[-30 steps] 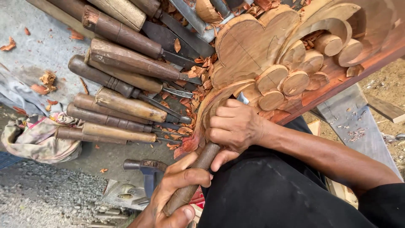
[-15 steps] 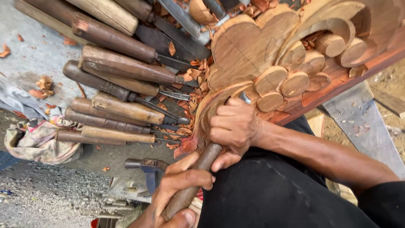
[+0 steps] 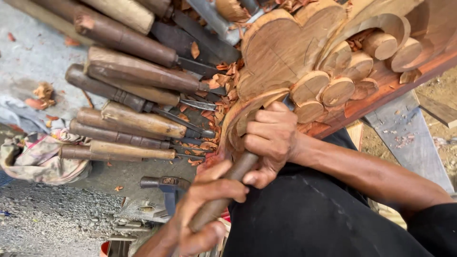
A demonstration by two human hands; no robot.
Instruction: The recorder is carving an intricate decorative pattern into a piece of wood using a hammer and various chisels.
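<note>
Two hands grip one chisel (image 3: 228, 185) in the head view. Compared with a second ago, the framing has shifted slightly, yet the grip and blade position look unchanged, so the cut at the carving's lower edge reads as ongoing. The right hand (image 3: 271, 140), centre frame, has fingers clamped near the blade; the left hand (image 3: 202, 209), lower centre, wraps the brown handle. The wood carving (image 3: 304, 62), upper right, shows pale rounded lobes, reddish shavings (image 3: 216, 90) beside it. Spare chisels (image 3: 128, 109) lie left on the table (image 3: 33, 66).
</note>
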